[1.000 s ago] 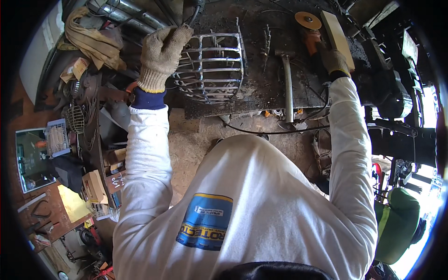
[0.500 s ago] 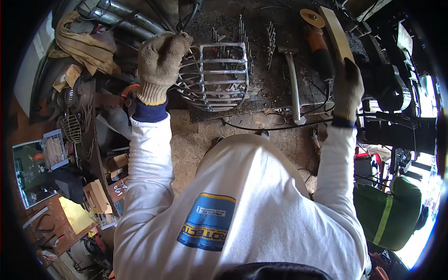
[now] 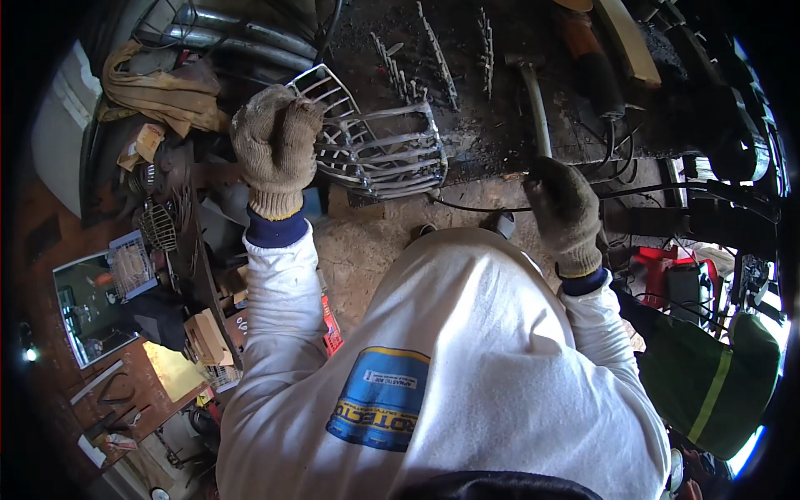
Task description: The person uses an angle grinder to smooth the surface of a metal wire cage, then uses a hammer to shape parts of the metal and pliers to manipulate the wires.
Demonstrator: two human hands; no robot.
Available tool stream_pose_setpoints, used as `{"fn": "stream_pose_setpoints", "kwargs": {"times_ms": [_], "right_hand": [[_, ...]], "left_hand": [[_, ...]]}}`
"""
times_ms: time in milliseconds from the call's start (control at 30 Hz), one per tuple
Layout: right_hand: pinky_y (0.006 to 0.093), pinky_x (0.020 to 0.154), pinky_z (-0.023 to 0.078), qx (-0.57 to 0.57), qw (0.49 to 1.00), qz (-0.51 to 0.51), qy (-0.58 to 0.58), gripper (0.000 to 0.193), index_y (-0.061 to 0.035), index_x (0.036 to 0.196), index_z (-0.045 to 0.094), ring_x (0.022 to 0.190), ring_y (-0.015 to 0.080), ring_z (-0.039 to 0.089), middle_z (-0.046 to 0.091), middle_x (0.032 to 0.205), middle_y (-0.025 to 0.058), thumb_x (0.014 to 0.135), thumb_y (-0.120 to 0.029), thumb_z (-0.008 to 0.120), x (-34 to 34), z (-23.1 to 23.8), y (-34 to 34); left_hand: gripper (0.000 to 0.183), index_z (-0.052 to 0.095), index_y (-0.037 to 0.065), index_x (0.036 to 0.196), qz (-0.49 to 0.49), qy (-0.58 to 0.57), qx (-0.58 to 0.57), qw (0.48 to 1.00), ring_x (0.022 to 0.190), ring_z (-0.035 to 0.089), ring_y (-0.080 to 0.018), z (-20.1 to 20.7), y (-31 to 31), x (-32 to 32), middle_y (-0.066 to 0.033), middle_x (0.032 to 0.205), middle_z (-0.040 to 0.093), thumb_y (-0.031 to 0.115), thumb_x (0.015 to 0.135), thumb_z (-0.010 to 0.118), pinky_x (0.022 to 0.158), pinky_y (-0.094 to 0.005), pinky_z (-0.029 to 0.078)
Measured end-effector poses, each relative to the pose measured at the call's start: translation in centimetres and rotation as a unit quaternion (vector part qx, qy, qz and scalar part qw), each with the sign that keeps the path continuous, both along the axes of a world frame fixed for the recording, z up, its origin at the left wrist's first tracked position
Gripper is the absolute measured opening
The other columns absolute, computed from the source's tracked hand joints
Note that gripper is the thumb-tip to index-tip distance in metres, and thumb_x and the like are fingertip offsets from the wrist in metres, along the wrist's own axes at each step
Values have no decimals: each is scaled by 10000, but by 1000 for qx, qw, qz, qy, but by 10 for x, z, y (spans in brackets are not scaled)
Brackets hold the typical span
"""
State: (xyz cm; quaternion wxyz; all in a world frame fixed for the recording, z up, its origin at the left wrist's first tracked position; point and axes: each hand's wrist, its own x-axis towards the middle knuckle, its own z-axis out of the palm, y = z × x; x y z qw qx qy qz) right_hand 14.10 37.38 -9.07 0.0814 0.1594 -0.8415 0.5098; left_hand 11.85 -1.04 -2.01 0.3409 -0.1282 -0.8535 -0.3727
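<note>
A curved, metal-bar cage (image 3: 392,158), its rods grey and shiny along the edges, is resting near the front edge of a dark, gritty workbench (image 3: 492,125). The left hand (image 3: 277,146), in a coarse tan knit glove, is clenching around the cage's left side, fingers folded. The right hand (image 3: 567,212), in a matching but darker-fingered glove, is covering the handle end of a slim hammer (image 3: 536,108); I cannot tell whether its fingers are pressing round it. The left glove is hiding part of the cage, and the top rim is cutting off the disc of the angle grinder (image 3: 598,79) beside a pale wooden bar (image 3: 629,42). Compared with earlier, the right hand is leaving the grinder's side, and the cage is showing a tilted barred side.
</note>
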Motion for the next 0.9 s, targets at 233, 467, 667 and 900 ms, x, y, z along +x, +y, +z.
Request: {"fn": "stream_pose_setpoints", "kwargs": {"times_ms": [233,467,667,900], "right_hand": [[330,734,558,46,996,75,-2,306,-3,1165,676,831,227,720,715,939,134,864,-54,702,-2,0,-7],[378,690,578,-4,993,93,-69,338,-72,1152,684,799,294,723,712,899,134,838,-172,759,-2,0,-4],[386,700,578,12,993,112,-36,309,-51,1130,683,812,299,722,716,918,145,847,-158,750,-6,6,-2],[392,688,569,5,992,110,-57,303,-32,1103,681,797,327,709,699,924,150,842,-170,748,-6,1,-3]], "left_hand": [[254,721,51,900,-3,8,-38,999,825,697,-296,12,38,14,-101,876,732,212,762,859,793,-402,541],[220,649,16,802,-10,87,-154,984,643,635,-258,23,52,6,-117,713,650,205,915,646,617,-369,496],[257,654,15,832,-14,83,-173,981,639,635,-263,29,59,-1,-123,731,662,250,936,632,621,-369,504],[332,684,11,895,-63,51,-153,985,745,679,-262,26,65,-18,-136,827,698,328,969,620,675,-378,532]]}}
